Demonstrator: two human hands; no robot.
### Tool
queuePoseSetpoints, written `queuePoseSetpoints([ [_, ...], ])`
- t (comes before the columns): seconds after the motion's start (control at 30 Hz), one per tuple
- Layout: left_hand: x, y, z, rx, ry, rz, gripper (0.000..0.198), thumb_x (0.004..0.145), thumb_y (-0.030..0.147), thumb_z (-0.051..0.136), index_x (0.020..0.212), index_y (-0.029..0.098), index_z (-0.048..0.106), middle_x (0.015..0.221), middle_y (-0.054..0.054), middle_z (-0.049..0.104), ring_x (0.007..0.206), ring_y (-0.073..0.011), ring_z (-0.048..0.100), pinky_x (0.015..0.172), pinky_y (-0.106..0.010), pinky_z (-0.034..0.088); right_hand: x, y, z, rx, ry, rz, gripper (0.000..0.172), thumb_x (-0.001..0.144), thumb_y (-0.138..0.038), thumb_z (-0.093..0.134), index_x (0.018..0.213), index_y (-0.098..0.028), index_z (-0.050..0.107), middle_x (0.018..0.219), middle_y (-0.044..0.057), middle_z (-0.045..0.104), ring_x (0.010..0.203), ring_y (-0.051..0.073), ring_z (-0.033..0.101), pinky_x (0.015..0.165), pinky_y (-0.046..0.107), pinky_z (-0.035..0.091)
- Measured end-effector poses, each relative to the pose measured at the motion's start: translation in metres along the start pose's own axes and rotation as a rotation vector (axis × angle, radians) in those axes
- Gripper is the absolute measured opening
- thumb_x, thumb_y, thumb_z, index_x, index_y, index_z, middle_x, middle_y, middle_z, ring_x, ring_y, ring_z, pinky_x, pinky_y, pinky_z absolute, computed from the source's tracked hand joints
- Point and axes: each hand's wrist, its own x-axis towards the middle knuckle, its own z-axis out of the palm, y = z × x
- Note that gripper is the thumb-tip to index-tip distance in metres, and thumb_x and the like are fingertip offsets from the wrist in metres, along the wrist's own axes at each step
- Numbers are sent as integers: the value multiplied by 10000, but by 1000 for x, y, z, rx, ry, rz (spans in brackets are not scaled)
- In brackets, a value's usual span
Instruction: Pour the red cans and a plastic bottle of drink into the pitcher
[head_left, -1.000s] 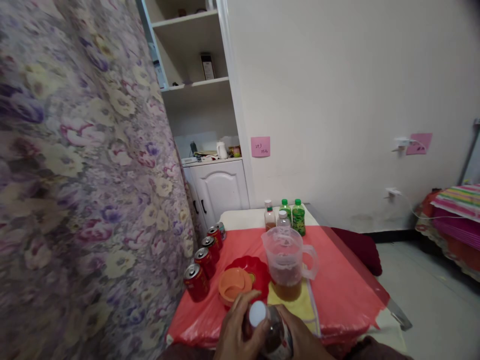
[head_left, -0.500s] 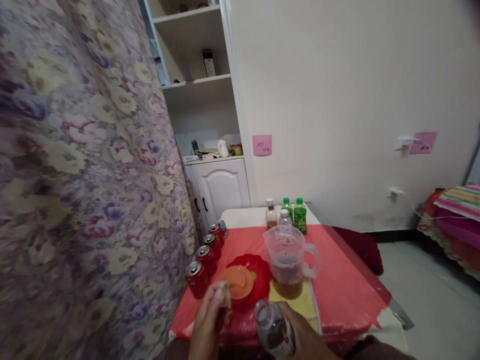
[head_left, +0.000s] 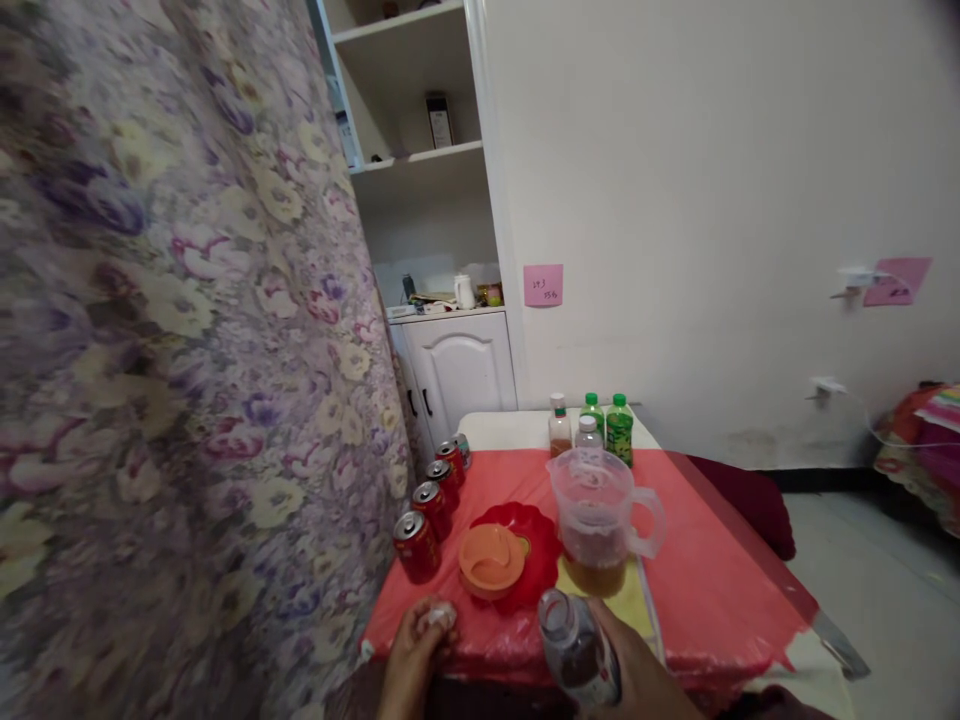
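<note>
My right hand (head_left: 637, 675) grips an opened clear bottle (head_left: 577, 650) with dark drink in it, held tilted at the near edge of the table (head_left: 712, 590). My left hand (head_left: 416, 655) is closed on the bottle's white cap (head_left: 439, 615), resting low on the red tablecloth near the front left corner. Just beyond stand a clear plastic pitcher (head_left: 600, 520) with brown liquid at its bottom and an orange lid (head_left: 491, 560) lying on a red plate (head_left: 532, 535).
Several red cans (head_left: 431, 505) line the table's left edge beside a floral curtain (head_left: 172, 350). Several bottles, two of them green (head_left: 619, 428), stand at the table's far end. A white cabinet (head_left: 457, 365) with shelves is behind. Colourful bedding shows at the right.
My left hand has taken the white cap off the bottle and moved down and left with it to the tablecloth. The bottle now stands open in my right hand.
</note>
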Motion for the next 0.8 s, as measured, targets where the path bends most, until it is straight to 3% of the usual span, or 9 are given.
queuePoseSetpoints([
  [0.1,16,-14,0,113,-73,100,554,466,442,803,919,200,596,766,-10,713,614,-200,676,614,-344,565,2,2,-1,-41,-13,-5,759,516,-240,750,1244,-204,538,1211,99,662,1115,315,608,966,411,454],
  [0.23,30,-15,-1,253,-99,204,486,460,415,784,871,182,667,823,-45,745,813,-271,699,822,-399,562,1,2,2,-96,1,-17,678,562,-273,737,1213,-212,559,1114,76,688,1018,285,636,897,389,481],
  [0.4,33,-11,-5,573,-147,341,468,614,421,665,1024,196,673,1008,-72,779,977,-291,712,912,-391,539,0,-1,6,-124,34,6,638,597,-303,744,1204,-219,569,1054,67,709,937,268,646,822,374,497],
  [0.53,35,-19,-11,627,-165,402,480,677,435,628,1087,187,670,1170,-120,746,1114,-300,679,1004,-416,503,1,-3,8,-96,44,-8,606,592,-282,733,1178,-238,585,1064,66,718,958,287,656,831,390,500],
  [0.8,39,-17,-14,714,-156,528,403,634,338,649,1007,198,712,1082,-119,751,1032,-316,698,943,-459,540,1,-8,9,-127,73,32,588,591,-301,749,1156,-233,602,1038,58,726,887,272,662,847,402,508],
])
